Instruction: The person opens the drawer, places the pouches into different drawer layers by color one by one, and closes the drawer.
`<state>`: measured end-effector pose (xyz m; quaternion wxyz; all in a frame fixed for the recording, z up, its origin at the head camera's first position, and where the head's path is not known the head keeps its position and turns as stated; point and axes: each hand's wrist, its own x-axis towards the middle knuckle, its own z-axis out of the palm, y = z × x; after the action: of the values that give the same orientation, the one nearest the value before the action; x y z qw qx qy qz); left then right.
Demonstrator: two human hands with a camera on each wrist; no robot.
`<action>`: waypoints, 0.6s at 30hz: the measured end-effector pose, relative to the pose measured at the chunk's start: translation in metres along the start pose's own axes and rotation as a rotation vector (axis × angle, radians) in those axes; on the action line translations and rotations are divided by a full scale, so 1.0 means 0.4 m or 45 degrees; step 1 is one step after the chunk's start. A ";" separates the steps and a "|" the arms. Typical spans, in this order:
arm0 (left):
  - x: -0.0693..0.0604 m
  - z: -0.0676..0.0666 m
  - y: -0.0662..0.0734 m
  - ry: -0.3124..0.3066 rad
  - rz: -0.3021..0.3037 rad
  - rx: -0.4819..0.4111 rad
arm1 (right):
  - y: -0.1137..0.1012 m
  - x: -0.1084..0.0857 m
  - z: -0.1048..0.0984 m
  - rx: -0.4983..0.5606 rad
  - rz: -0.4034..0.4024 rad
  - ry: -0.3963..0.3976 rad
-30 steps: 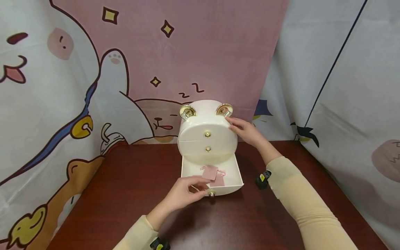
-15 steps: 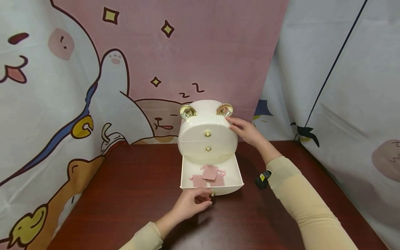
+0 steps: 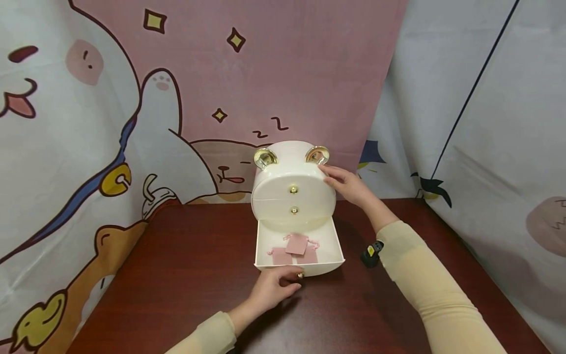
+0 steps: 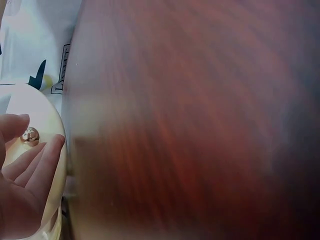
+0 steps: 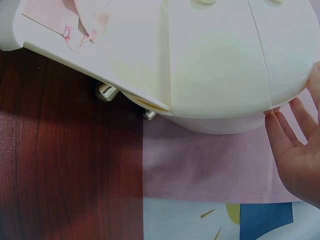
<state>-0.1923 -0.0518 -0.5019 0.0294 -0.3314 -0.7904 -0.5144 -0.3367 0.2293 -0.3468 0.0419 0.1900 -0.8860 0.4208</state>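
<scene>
A white storage box (image 3: 292, 162) with gold ears and small drawers stands at the back of the table. Its bottom drawer (image 3: 332, 241) is pulled out, and three pink drawstring pouches (image 3: 297, 244) lie inside, one overlapping the others. My left hand (image 3: 271, 287) is at the drawer's front, thumb and fingers spread around the gold knob (image 3: 300, 275). In the left wrist view the knob (image 4: 30, 136) shows between thumb and fingers, with no clear grip on it. My right hand (image 3: 349, 188) rests its fingertips against the box's upper right side, just below the right ear.
Two upper drawers with gold knobs (image 3: 294, 190) are shut. The dark red wooden table (image 3: 199, 255) extends on both sides of the box. Patterned cloth (image 3: 309, 73) hangs close behind it and along the sides. Small gold feet (image 5: 106, 92) show under the box.
My left hand has moved down and slightly right, from over the drawer's front edge to its knob, uncovering the left pouch. My right hand stays in place.
</scene>
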 end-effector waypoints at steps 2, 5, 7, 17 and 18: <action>0.001 0.003 -0.002 0.008 -0.010 -0.003 | -0.001 0.000 0.000 0.000 -0.004 0.001; 0.003 0.006 -0.002 0.025 -0.016 0.000 | -0.002 -0.001 0.000 0.003 -0.001 0.000; 0.004 0.007 0.000 0.039 -0.020 0.006 | -0.001 -0.001 0.000 0.006 0.003 0.000; 0.016 0.006 -0.007 0.111 -0.006 0.111 | 0.000 -0.001 0.000 -0.001 0.009 0.002; 0.018 0.005 -0.007 0.115 -0.014 0.106 | 0.001 0.000 0.000 0.000 0.009 0.003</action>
<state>-0.1991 -0.0472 -0.5023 0.0761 -0.3021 -0.8107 -0.4958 -0.3366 0.2295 -0.3470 0.0415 0.1864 -0.8867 0.4210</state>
